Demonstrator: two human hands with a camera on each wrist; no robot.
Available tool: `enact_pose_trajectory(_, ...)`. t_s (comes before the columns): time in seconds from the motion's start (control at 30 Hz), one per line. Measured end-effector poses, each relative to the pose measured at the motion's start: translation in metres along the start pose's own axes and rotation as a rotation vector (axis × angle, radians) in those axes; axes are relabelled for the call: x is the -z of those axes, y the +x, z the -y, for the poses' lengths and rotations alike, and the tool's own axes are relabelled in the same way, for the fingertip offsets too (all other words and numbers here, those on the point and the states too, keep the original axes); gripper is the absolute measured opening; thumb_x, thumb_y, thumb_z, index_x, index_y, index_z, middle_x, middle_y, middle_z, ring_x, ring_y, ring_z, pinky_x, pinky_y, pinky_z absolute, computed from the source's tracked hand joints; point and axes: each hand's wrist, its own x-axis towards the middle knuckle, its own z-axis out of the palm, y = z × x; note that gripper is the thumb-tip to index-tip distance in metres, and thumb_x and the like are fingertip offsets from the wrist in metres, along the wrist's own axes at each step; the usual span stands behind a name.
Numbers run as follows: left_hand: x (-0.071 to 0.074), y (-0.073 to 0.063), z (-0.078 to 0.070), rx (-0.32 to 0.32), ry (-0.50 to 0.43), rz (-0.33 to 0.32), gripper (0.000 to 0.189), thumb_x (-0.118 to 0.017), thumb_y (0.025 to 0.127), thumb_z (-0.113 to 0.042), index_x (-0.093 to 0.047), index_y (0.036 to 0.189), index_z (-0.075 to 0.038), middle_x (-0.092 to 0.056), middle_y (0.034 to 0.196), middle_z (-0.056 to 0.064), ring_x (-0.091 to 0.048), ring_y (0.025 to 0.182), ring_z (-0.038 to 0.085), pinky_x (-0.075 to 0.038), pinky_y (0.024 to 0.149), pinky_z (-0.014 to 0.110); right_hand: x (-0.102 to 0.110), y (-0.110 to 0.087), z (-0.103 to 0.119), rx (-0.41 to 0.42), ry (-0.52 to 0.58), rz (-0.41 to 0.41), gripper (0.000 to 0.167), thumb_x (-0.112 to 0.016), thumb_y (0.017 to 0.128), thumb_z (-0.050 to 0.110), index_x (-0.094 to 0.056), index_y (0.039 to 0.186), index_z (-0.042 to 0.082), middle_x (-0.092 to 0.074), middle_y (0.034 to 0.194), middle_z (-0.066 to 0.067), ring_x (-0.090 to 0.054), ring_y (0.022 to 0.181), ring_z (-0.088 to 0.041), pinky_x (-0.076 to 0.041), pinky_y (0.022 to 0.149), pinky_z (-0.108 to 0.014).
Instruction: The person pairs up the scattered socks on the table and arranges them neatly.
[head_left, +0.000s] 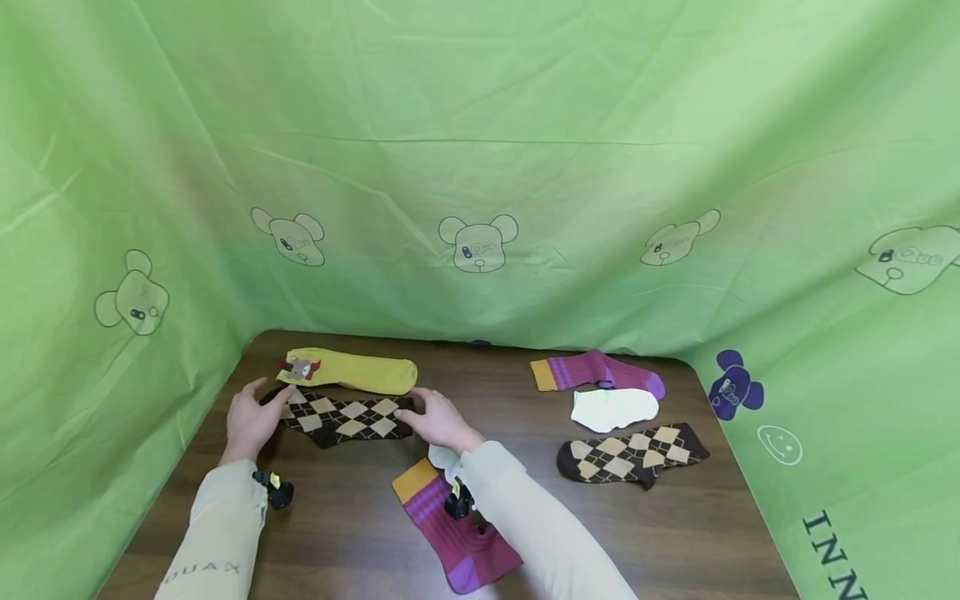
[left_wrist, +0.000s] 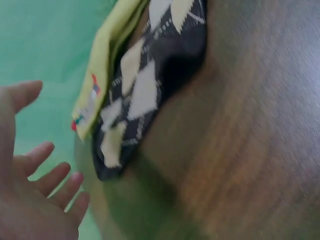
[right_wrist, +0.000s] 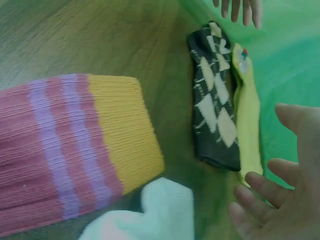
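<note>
A dark brown argyle sock point(head_left: 352, 419) lies flat on the table between the two hands. My left hand point(head_left: 251, 421) is at its toe end, with fingers spread and relaxed; the left wrist view shows a gap between hand and sock. Over the cuff end is my right hand point(head_left: 442, 421), its fingers loosely bent and holding nothing in the right wrist view. Just behind the argyle sock lies a yellow sock point(head_left: 360, 372) with a small animal face on it. A purple sock with an orange cuff point(right_wrist: 115, 135) and a white sock point(right_wrist: 167, 207), partly hidden by the right forearm, lie nearer the body.
On the right of the wooden table point(head_left: 337, 517) lie another purple sock point(head_left: 577, 369), a white sock point(head_left: 615, 409) and a second argyle sock point(head_left: 633, 456). Green cloth point(head_left: 480, 300) printed with bear heads hangs around the back and sides.
</note>
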Motion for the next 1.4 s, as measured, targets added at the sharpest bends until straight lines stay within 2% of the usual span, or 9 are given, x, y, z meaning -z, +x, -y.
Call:
enact_pose_trajectory(0.13, -0.003, -0.001, -0.018, -0.072, -0.032, 0.0, 0.086, -0.054, 0.101, -0.054, -0.024, 0.159, 0.001, -0.026, 0.155, 0.035, -0.026, 0.14, 0.054, -0.027, 0.11, 0.065, 0.008, 0.001, 0.003, 0.001, 0.022, -0.028, 0.07, -0.057, 0.1, 0.047, -0.042, 0.154, 0.004, -0.045, 0.153, -0.016, -0.041, 0.14, -0.034, -0.035, 0.113, -0.046)
enact_pose_trajectory(0.37, -0.008, -0.005, -0.043, -0.208, -0.073, 0.006, 0.089, -0.057, 0.099, -0.057, -0.023, 0.16, -0.001, -0.029, 0.156, 0.031, -0.028, 0.142, 0.049, -0.029, 0.11, 0.063, 0.022, 0.0, 0.005, 0.006, 0.075, -0.09, 0.068, -0.059, 0.1, 0.047, -0.044, 0.153, 0.008, -0.046, 0.153, -0.011, -0.041, 0.141, -0.031, -0.035, 0.112, -0.047)
enact_pose_trajectory(0.6, -0.016, -0.012, -0.061, -0.259, -0.117, 0.052, 0.092, -0.059, 0.097, -0.06, -0.022, 0.161, -0.006, -0.031, 0.157, 0.027, -0.033, 0.14, 0.048, -0.032, 0.108, 0.063, 0.034, -0.004, 0.005, 0.031, 0.105, -0.121, 0.07, -0.061, 0.099, 0.047, -0.041, 0.155, 0.01, -0.045, 0.155, -0.008, -0.04, 0.142, -0.028, -0.034, 0.113, -0.045)
enact_pose_trajectory(0.73, -0.021, -0.016, -0.07, -0.299, -0.107, 0.093, 0.093, -0.059, 0.096, -0.061, -0.021, 0.162, -0.007, -0.029, 0.159, 0.025, -0.034, 0.14, 0.048, -0.035, 0.105, 0.064, 0.039, -0.007, 0.006, 0.022, 0.119, -0.147, 0.074, -0.061, 0.098, 0.051, -0.039, 0.157, 0.013, -0.044, 0.156, -0.008, -0.04, 0.142, -0.027, -0.034, 0.113, -0.044)
enact_pose_trajectory(1.0, -0.034, -0.025, -0.094, -0.36, -0.073, 0.127, 0.093, -0.06, 0.096, -0.061, -0.021, 0.162, -0.008, -0.028, 0.16, 0.023, -0.027, 0.144, 0.046, -0.027, 0.11, 0.067, 0.051, -0.013, 0.003, -0.003, 0.234, -0.211, 0.08, -0.062, 0.096, 0.057, -0.035, 0.159, 0.014, -0.044, 0.155, -0.012, -0.039, 0.142, -0.027, -0.033, 0.114, -0.046)
enact_pose_trajectory(1.2, -0.043, -0.032, -0.108, -0.398, -0.099, 0.157, 0.09, -0.065, 0.097, -0.053, -0.021, 0.162, -0.009, -0.027, 0.162, 0.019, -0.026, 0.146, 0.042, -0.025, 0.112, 0.065, 0.061, -0.02, -0.001, 0.006, 0.174, -0.237, 0.078, -0.06, 0.097, 0.057, -0.036, 0.158, 0.015, -0.044, 0.155, -0.012, -0.04, 0.142, -0.028, -0.034, 0.113, -0.047)
enact_pose_trajectory(1.4, -0.052, -0.038, -0.117, -0.448, -0.08, 0.172, 0.093, -0.065, 0.094, -0.059, -0.024, 0.162, -0.012, -0.029, 0.161, 0.019, -0.028, 0.145, 0.042, -0.026, 0.111, 0.065, 0.072, -0.027, -0.007, 0.01, 0.143, -0.258, 0.08, -0.058, 0.097, 0.06, -0.036, 0.159, 0.016, -0.038, 0.16, -0.007, -0.034, 0.145, -0.028, -0.029, 0.116, -0.048)
